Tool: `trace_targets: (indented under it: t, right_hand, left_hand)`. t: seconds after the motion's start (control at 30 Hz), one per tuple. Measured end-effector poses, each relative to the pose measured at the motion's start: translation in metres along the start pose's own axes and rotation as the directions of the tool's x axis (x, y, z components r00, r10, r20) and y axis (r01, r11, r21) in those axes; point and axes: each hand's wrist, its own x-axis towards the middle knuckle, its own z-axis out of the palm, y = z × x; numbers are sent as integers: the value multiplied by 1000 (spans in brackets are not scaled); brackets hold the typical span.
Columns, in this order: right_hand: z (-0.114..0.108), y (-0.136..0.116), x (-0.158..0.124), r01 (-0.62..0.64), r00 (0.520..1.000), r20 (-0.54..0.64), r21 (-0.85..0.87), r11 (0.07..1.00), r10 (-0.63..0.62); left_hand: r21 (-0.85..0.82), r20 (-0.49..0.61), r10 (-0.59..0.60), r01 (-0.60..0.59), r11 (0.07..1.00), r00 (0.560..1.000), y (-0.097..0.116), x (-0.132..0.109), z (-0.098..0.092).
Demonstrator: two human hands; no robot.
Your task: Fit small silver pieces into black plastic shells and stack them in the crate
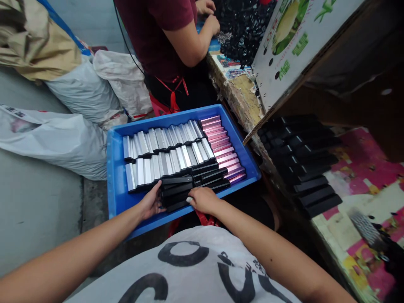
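Observation:
A blue plastic tray (pixel 184 111) sits in front of me, holding rows of ribbed silver metal bars (pixel 164 164) and, along its right side, a row of pink metal bars (pixel 222 145). A stack of black metal bars (pixel 178 189) lies at the tray's near edge over the silver rows. My left hand (pixel 152 202) presses against the stack's left end. My right hand (pixel 203 200) lies over its near right end, so the stack sits between both hands. Parts of the bars are hidden under my fingers.
A person in a dark red T-shirt (pixel 158 38) works at a heap of small black parts (pixel 243 29) beyond the tray. To the right, a printed cardboard box (pixel 299 46) leans over a worn bench (pixel 362 168) bearing rows of black bars (pixel 303 164). White sacks (pixel 53 143) lie on the floor at left.

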Motion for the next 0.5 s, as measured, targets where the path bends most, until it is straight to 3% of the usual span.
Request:
trace_targets:
  t: [0.1, 0.2, 0.27, 0.4, 0.43, 0.47, 0.5]
  right_hand:
    - [6, -6, -1, 45, 998, 51, -22, 999, -44]
    - [8, -6, -2, 20, 998, -64, -9, 1000, -20]
    - [8, -3, -2, 41, 995, -91, 13, 999, -39]
    - [10, -1, 4, 84, 996, -15, 74, 994, -83]
    - [11, -2, 6, 72, 997, -2, 82, 994, -72]
    - [12, -3, 7, 58, 998, 0, 81, 995, -58]
    - [13, -4, 8, 46, 999, -14, 75, 996, -45]
  left_hand:
    - [-6, 76, -17, 17, 1000, 997, -3, -9, 3]
    - [58, 39, 4, -6, 998, 999, -12, -14, 0]
    - [133, -21, 56, -52, 990, 998, -17, -14, -4]
    - [332, -62, 222, -190, 924, 973, -15, -13, -14]
    - [407, -37, 323, -281, 869, 946, -12, -12, -16]
    - [496, 9, 453, -397, 772, 892, -10, -12, -18]
    - [582, 78, 582, -511, 633, 809, -8, -11, -19]
